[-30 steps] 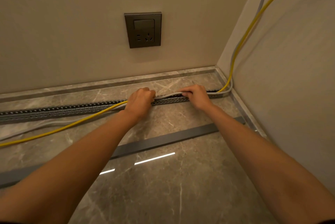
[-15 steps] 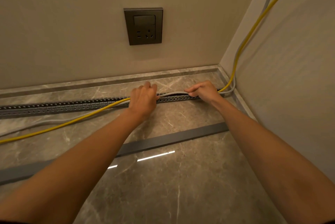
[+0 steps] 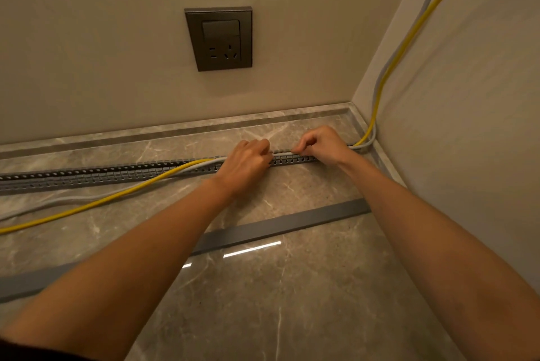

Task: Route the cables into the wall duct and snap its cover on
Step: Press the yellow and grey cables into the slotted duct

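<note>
While the cover lies unused, the cables are only partly in the duct.

Setting: a marble counter (image 3: 292, 302) in a corner, a wall socket (image 3: 219, 38) above its far edge.

Duct: a grey slotted duct (image 3: 96, 175) runs left to right along the far part of the counter, open on top.

Cables: a yellow cable (image 3: 96, 203) and a grey cable (image 3: 58, 202) come down the right wall into the corner and enter the duct's right end.

Left hand: the left hand (image 3: 245, 162) has its grip closed on the cables over the duct.

Right hand: the right hand (image 3: 321, 146) pinches the grey cable just beside it, nearer the corner.

Done: seemingly the short right stretch, from the corner to the hands, sits in the duct.

Left: to the left of the hands both cables leave the duct and trail across the counter, so most of its length looks unfilled.

Cover: the flat grey cover (image 3: 277, 229) lies nearer, well apart from the duct, not yet snapped on.
</note>
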Motion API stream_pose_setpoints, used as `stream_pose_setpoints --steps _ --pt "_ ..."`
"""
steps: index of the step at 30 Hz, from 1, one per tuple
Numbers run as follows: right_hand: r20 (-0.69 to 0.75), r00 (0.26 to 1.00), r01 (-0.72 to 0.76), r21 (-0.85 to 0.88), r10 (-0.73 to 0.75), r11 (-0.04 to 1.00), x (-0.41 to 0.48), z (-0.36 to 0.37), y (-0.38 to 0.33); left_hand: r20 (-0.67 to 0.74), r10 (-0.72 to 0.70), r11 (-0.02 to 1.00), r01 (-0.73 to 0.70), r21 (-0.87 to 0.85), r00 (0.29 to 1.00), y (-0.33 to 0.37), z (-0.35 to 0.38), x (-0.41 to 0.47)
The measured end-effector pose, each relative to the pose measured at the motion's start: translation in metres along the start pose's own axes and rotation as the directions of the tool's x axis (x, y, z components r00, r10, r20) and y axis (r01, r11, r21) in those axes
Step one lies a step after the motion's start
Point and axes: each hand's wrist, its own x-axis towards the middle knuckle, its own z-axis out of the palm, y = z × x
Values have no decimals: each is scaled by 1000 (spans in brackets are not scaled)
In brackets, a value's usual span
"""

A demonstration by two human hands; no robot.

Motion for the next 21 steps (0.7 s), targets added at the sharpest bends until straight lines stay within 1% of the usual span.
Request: stream_pose_setpoints --steps 2,3,4,5,6,8,10,12,14,17,19,21 --pt "16 1000 5 -23 -5 1000 0 0 0 -24 18 998 -16 67 1000 5 2 2" --pt "24 1000 1 0 -1 1000 0 0 1 -41 6 996 -2 92 999 8 0 3" --pt "27 1000 0 41 -1 999 -1 -1 3 -27 -19 997 21 80 999 14 -2 6" --pt "18 1000 -11 85 10 996 -1 -2 3 36 -73 995 70 64 997 17 -3 9" --pt "11 1000 -20 133 19 991 0 -3 3 81 -93 993 87 73 992 21 -2 12" --pt "20 999 -38 187 34 982 2 -3 3 95 -114 993 111 34 989 26 -2 18" --pt "4 999 -41 171 41 984 3 -6 6 103 -108 994 108 8 989 34 -1 26" --pt "-56 998 -31 53 34 998 -2 -11 13 131 -124 992 127 -16 984 41 -1 34" --pt "-147 989 -7 -82 -5 997 -10 -21 27 141 -149 988 154 -25 979 42 -1 40" --pt "-263 961 27 -210 -83 977 -20 -40 50 160 -179 980 190 -58 971 41 -5 44" --pt "-253 953 75 -335 -167 939 -22 -46 62 165 -188 977 202 -71 968 42 -6 44" --pt "-227 955 82 -418 -192 905 -22 -48 68 167 -188 978 201 -63 968 43 -7 44"
